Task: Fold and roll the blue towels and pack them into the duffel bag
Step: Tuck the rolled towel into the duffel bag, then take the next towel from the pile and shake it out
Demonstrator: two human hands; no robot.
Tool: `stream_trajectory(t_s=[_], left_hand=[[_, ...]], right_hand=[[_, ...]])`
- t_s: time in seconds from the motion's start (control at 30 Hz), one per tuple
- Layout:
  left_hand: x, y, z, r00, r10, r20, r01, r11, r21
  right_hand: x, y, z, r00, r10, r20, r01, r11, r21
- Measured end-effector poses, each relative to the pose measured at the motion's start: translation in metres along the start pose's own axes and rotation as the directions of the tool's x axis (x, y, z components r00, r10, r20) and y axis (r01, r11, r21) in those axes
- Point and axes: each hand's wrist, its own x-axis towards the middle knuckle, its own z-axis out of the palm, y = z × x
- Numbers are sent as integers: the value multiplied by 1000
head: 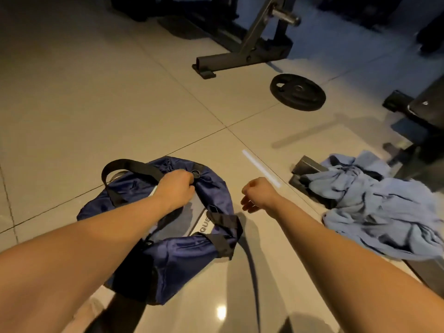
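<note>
Nearest the camera, two bare forearms reach out from 7 and 5 o'clock over the glossy tiled floor (96,104). At about 7 o'clock lies the navy duffel bag (182,255), slumped on the tiles with its mouth gaping; a pale inner panel shows inside it, its lettering partly hidden. The left hand (174,188) sits at the bag's far rim, fingers curled round the bunched fabric just beside a black strap fitting, so it is clamped on the bag itself. A black carry handle (125,164) arches up to the left of that hand. The right hand (258,194) hangs above bare tile just right of the bag, touching nothing; its fingers are loosely curled downward and hold nothing. Out at 3 to 4 o'clock the blue towels (384,207) lie in one crumpled heap, unfolded, well apart from the bag and draped partly over a dark metal foot (305,169) — how many towels are in the heap cannot be told. Farther off, at 1 o'clock, a black weight plate (298,91) lies flat on the floor. Beyond it, at 12 o'clock, stands the dark steel frame of a weight rack (240,56), and a black bench (427,111) cuts in from the right edge at 2 o'clock.
</note>
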Motion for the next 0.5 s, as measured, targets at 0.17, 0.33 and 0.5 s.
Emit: stream_trajectory(t_s=[0.17,0.33,0.5], left_hand=[[21,114,31,976,212,52,-209,976,-53],[38,221,90,912,368,179,-351,929,-120],[63,320,143,863,450,228,-401,886,-234]], right_hand=[[7,67,-61,989,-34,-147,5,981,-195],[3,157,-136,922,-18,-387,-155,899,-410],[-5,235,-240,692,-192,-696,-303,797,-522]])
